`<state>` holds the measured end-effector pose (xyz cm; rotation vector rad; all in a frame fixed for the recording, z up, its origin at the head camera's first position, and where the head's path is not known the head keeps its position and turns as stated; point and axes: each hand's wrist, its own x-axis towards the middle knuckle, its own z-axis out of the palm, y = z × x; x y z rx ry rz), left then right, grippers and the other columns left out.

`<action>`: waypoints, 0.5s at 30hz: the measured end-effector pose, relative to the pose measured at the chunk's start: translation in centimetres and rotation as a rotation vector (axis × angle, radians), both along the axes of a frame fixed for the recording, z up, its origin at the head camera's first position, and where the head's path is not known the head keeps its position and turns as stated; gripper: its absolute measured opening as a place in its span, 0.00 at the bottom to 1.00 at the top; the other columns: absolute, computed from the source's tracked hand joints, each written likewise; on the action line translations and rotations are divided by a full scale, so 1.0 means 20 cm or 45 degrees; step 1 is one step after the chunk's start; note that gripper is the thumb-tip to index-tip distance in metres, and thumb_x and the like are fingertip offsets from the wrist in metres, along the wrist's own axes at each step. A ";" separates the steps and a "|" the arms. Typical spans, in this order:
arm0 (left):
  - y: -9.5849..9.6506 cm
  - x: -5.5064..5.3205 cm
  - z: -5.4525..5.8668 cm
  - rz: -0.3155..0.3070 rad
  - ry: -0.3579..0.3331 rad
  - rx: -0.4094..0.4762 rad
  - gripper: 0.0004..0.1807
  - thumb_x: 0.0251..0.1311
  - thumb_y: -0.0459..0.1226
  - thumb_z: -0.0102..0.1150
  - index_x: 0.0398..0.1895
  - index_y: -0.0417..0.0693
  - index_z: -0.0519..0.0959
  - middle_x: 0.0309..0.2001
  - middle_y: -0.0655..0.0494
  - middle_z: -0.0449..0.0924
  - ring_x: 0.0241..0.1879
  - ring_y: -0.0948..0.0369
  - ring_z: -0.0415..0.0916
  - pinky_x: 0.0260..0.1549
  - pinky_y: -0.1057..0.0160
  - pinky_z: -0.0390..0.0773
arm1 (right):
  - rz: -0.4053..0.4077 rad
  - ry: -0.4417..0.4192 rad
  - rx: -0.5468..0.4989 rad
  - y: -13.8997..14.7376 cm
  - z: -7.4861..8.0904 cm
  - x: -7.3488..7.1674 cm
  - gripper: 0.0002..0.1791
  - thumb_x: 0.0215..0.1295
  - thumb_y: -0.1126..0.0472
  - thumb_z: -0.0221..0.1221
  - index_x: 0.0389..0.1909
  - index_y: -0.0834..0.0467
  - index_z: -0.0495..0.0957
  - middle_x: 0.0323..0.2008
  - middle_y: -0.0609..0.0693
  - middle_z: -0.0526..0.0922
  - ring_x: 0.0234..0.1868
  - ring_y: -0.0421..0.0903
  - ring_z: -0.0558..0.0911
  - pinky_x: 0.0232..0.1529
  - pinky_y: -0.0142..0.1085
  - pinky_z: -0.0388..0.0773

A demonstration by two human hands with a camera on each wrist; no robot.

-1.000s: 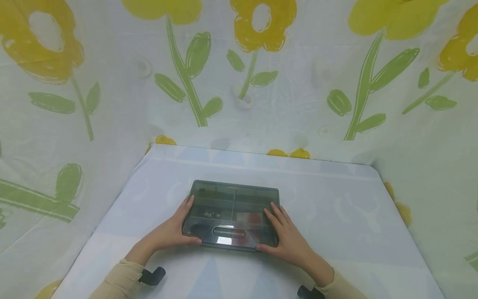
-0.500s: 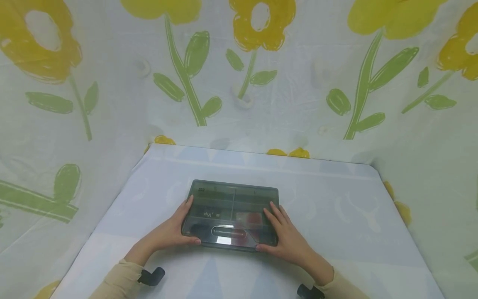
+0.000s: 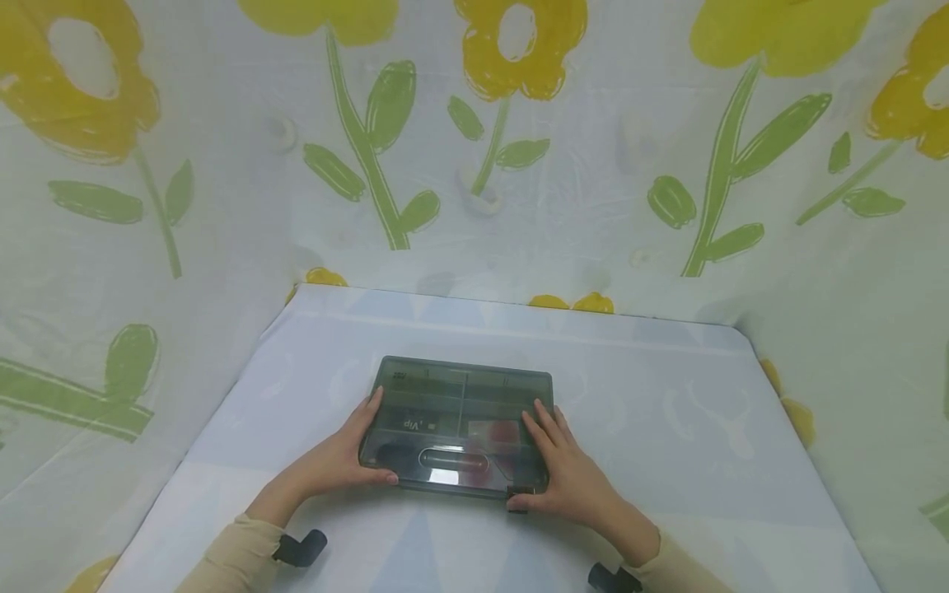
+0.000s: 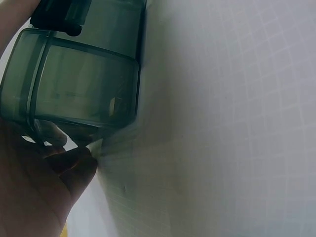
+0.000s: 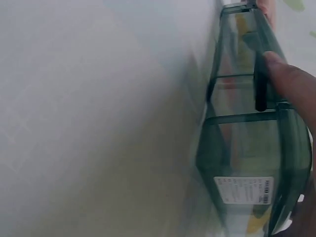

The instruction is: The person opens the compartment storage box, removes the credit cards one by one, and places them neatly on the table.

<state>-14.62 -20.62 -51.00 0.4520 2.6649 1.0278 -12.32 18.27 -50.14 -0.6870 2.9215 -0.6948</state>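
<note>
A see-through dark green plastic storage box (image 3: 426, 399) with its lid down lies on the table, inner dividers and a reddish item showing through. My left hand (image 3: 334, 464) grips its left end, fingers along the side and thumb at the front edge. At the right end my right hand (image 3: 577, 478) holds the box, fingertips over the lid and thumb on a dark latch (image 5: 260, 86). That latch juts out from the front edge. Another dark latch (image 4: 57, 17) lies against the wall near my left thumb. A white printed label (image 5: 244, 190) shows on the right end.
The box stands on a pale patterned tablecloth (image 3: 652, 428). Flower-printed white curtains (image 3: 563, 206) rise behind the table and on both sides. A black wrist mount (image 3: 300, 548) sits on the left forearm, another black mount (image 3: 614, 578) on the right.
The latch under my right thumb has swung outward from the box's front edge, with the thumb lowered slightly. The left hand and the box stay in place.
</note>
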 end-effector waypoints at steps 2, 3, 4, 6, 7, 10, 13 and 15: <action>0.00 0.00 0.00 -0.002 0.001 0.003 0.77 0.42 0.63 0.77 0.83 0.51 0.32 0.81 0.34 0.35 0.77 0.34 0.42 0.71 0.33 0.58 | 0.004 0.000 0.005 0.00 -0.01 0.00 0.72 0.42 0.27 0.74 0.81 0.58 0.50 0.82 0.57 0.44 0.79 0.69 0.44 0.59 0.66 0.76; 0.00 0.00 0.00 -0.002 0.001 0.002 0.77 0.42 0.63 0.77 0.83 0.51 0.32 0.81 0.34 0.35 0.77 0.34 0.42 0.71 0.33 0.58 | 0.004 -0.002 0.008 0.00 -0.01 0.00 0.72 0.42 0.28 0.74 0.81 0.57 0.50 0.82 0.57 0.43 0.79 0.69 0.44 0.59 0.66 0.76; 0.00 0.00 0.00 -0.002 0.001 0.003 0.77 0.42 0.63 0.77 0.83 0.50 0.32 0.81 0.34 0.35 0.77 0.34 0.41 0.71 0.33 0.57 | 0.004 0.000 0.013 0.00 -0.01 0.00 0.72 0.41 0.28 0.75 0.81 0.57 0.50 0.82 0.57 0.43 0.79 0.69 0.43 0.60 0.66 0.76; 0.00 0.00 0.00 0.000 -0.002 0.003 0.77 0.42 0.63 0.77 0.83 0.50 0.32 0.81 0.34 0.35 0.77 0.34 0.41 0.71 0.33 0.57 | 0.005 0.003 0.017 0.00 -0.01 0.00 0.73 0.41 0.28 0.75 0.81 0.58 0.50 0.82 0.58 0.43 0.79 0.70 0.43 0.60 0.66 0.76; 0.00 0.00 0.00 0.001 -0.004 0.004 0.77 0.42 0.63 0.77 0.83 0.50 0.32 0.81 0.34 0.34 0.77 0.34 0.41 0.71 0.33 0.57 | 0.006 0.004 0.019 0.00 -0.01 0.00 0.73 0.41 0.28 0.75 0.81 0.58 0.50 0.82 0.58 0.43 0.79 0.70 0.44 0.60 0.66 0.75; 0.00 0.00 0.00 0.001 -0.004 -0.001 0.78 0.42 0.63 0.78 0.83 0.49 0.32 0.81 0.34 0.35 0.77 0.34 0.41 0.71 0.33 0.57 | 0.008 -0.002 0.029 0.00 -0.01 0.00 0.73 0.40 0.29 0.76 0.81 0.58 0.50 0.82 0.58 0.43 0.78 0.71 0.44 0.60 0.66 0.75; 0.00 0.00 0.00 0.000 -0.007 0.007 0.78 0.42 0.63 0.78 0.83 0.49 0.31 0.81 0.34 0.34 0.77 0.34 0.41 0.71 0.32 0.57 | 0.009 -0.013 0.026 0.00 -0.01 0.00 0.73 0.40 0.29 0.76 0.81 0.58 0.50 0.82 0.58 0.42 0.78 0.71 0.43 0.59 0.66 0.76; 0.01 0.01 0.00 0.001 -0.011 0.014 0.78 0.42 0.63 0.78 0.83 0.49 0.31 0.81 0.34 0.34 0.78 0.34 0.40 0.71 0.32 0.56 | 0.014 -0.017 0.017 0.00 0.00 0.00 0.72 0.41 0.29 0.76 0.81 0.58 0.50 0.82 0.59 0.42 0.78 0.71 0.43 0.58 0.66 0.77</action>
